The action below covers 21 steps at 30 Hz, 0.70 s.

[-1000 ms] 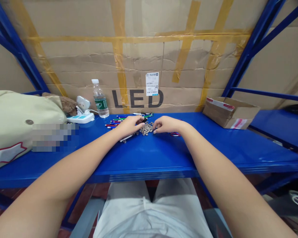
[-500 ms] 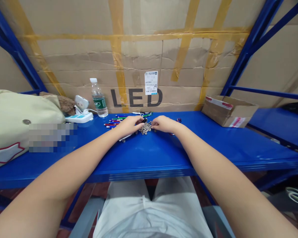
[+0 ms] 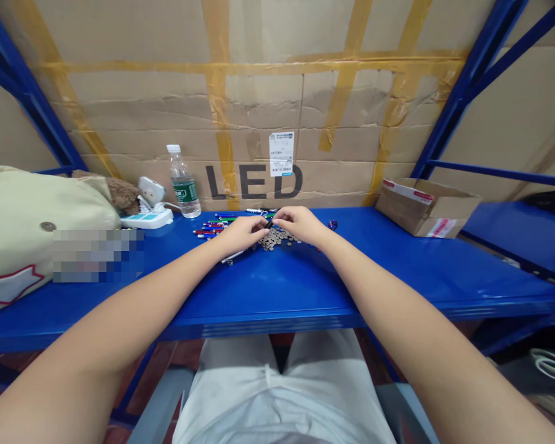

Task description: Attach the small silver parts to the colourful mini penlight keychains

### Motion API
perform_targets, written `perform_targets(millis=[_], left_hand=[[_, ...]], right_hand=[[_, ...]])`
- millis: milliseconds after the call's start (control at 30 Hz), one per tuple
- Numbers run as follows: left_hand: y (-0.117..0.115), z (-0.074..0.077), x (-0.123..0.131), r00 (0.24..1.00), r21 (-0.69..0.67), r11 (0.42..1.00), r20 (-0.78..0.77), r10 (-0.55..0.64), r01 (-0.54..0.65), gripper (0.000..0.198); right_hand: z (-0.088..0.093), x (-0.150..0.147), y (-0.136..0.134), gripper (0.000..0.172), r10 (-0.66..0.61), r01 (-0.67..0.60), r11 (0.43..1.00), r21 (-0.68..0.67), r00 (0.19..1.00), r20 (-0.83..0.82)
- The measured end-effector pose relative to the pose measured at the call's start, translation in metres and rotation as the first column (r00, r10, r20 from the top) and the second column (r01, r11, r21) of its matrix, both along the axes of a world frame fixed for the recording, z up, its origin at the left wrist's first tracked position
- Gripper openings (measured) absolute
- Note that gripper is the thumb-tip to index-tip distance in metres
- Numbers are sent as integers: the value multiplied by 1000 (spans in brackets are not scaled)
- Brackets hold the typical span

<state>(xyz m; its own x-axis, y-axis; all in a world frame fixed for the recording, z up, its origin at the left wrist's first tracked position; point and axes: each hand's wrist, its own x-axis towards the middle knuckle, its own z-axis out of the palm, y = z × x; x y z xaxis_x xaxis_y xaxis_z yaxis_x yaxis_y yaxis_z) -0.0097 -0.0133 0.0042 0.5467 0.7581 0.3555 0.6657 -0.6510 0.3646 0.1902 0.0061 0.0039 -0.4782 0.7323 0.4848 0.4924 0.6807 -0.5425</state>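
My left hand (image 3: 244,234) is closed in a pinch around a small black tube-like piece (image 3: 269,224), most of which the fingers hide. My right hand (image 3: 298,223) is closed too, its fingertips meeting the upper end of that black piece; anything tiny between them is hidden. Just under both hands lies a loose pile of small round silver discs (image 3: 277,237), like button cells. Left of my left hand are several slim pen-shaped tubes (image 3: 209,232) in red, blue and green. A silver tube (image 3: 232,256) lies below my left wrist.
A water bottle (image 3: 184,185) stands behind on the left, beside a white power strip (image 3: 148,219). A pale bag (image 3: 41,209) covers the left end of the blue table (image 3: 268,290). On the right sits an open cardboard box (image 3: 420,209). A small dark purple item (image 3: 333,225) lies beyond my right wrist.
My right hand has moved from the disc pile up and left to the black piece in my left hand. More discs now show on the pile's right side. My left hand stays put.
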Motion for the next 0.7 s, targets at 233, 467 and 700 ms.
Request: perform_targets(millis=[233, 467, 700], left_hand=[[0, 2, 0, 997, 66, 995, -42, 71, -68, 25], [0, 2, 0, 993, 68, 995, -91, 76, -69, 28], [-3, 3, 1, 991, 59, 996, -109, 77, -71, 28]], right_hand=[[14, 22, -3, 22, -117, 121, 993, -4, 967, 228], [19, 43, 0, 6, -97, 225, 964, -142, 795, 598], [10, 39, 8, 7, -123, 256, 957, -138, 786, 606]])
